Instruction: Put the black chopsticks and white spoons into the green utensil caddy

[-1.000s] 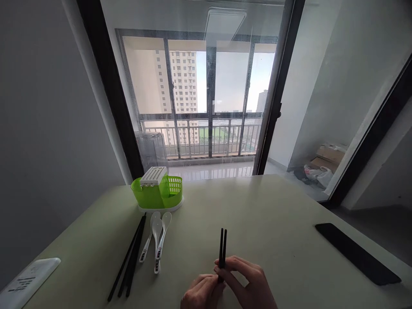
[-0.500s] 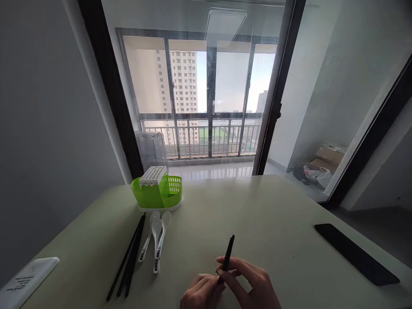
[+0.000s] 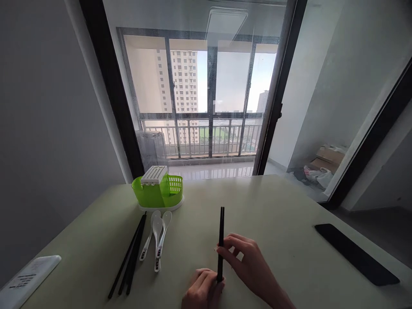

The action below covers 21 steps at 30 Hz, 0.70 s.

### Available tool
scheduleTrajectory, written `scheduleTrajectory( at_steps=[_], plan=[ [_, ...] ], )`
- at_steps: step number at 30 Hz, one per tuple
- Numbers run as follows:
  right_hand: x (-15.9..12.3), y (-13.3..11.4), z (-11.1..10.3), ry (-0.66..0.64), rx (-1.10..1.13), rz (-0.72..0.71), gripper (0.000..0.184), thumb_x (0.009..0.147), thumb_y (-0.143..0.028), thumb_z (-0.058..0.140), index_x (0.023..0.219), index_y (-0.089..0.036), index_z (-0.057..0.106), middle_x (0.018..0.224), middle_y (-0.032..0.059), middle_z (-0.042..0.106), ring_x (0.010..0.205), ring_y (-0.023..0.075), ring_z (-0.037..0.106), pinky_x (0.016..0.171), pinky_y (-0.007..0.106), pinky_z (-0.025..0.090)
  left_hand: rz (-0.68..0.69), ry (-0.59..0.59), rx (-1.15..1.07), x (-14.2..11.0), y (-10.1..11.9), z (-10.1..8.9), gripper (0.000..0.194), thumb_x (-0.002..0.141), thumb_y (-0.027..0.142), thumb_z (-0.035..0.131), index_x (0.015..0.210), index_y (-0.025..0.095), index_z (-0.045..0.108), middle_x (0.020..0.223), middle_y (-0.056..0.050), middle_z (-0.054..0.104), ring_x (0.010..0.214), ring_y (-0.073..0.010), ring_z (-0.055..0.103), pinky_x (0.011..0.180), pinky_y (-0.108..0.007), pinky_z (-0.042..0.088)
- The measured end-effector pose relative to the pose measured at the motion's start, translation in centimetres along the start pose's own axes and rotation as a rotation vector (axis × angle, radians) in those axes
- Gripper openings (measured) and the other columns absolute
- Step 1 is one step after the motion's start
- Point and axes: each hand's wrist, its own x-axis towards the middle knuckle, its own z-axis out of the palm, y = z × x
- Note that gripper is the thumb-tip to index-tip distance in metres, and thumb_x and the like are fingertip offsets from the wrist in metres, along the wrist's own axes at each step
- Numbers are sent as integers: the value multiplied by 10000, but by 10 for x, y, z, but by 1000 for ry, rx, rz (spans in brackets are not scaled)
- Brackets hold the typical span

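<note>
A pair of black chopsticks stands close together between my two hands, their tips pointing up and away from me. My right hand pinches the pair around its middle, thumb against fingertips. Lower down, my left hand is closed around the bottom end, which its fingers partly hide. Off to the left, several more black chopsticks lie on the table. Beside them rest several white spoons, bunched and partly overlapping.
A green utensil holder with a white slotted top stands at the table's back left. At the left edge lies a white object with dark print. A long black flat piece lies on the right. Beyond the table is a glass door.
My right hand has moved up along the chopsticks. The pair now stands straighter and shows more of its length. My left hand has hardly moved.
</note>
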Motion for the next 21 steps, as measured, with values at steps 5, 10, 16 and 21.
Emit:
scheduleTrajectory(
  at_steps=[5,10,16,21],
  plan=[
    [33,23,-1,-135,56,107,460,944,-560,581,639,-218,548,658,-23,577,565,112,528,517,224,427,-24,-3,83,2,-2,-2,428,1016,525,444,868,248,734,937,-85,750,943,-243,702,825,-351,602],
    [54,48,10,-349,189,215,519,910,-637,563,608,-229,458,509,-56,558,411,84,471,436,211,341,-6,8,114,1,-3,-2,396,1010,494,457,869,241,726,1002,-104,731,995,-256,684,852,-367,603],
    [59,55,24,-451,249,234,549,880,-689,579,610,-230,448,484,-68,551,395,70,452,414,193,316,64,-67,169,2,-6,-10,202,953,357,581,845,236,701,1064,-88,735,1021,-256,681,865,-358,605],
    [53,68,32,-431,310,262,577,866,-748,554,632,-241,411,484,-76,525,411,75,448,427,200,333,26,6,178,0,-8,-5,249,969,392,544,832,242,689,1046,-89,726,1033,-276,669,889,-403,588]
  ],
)
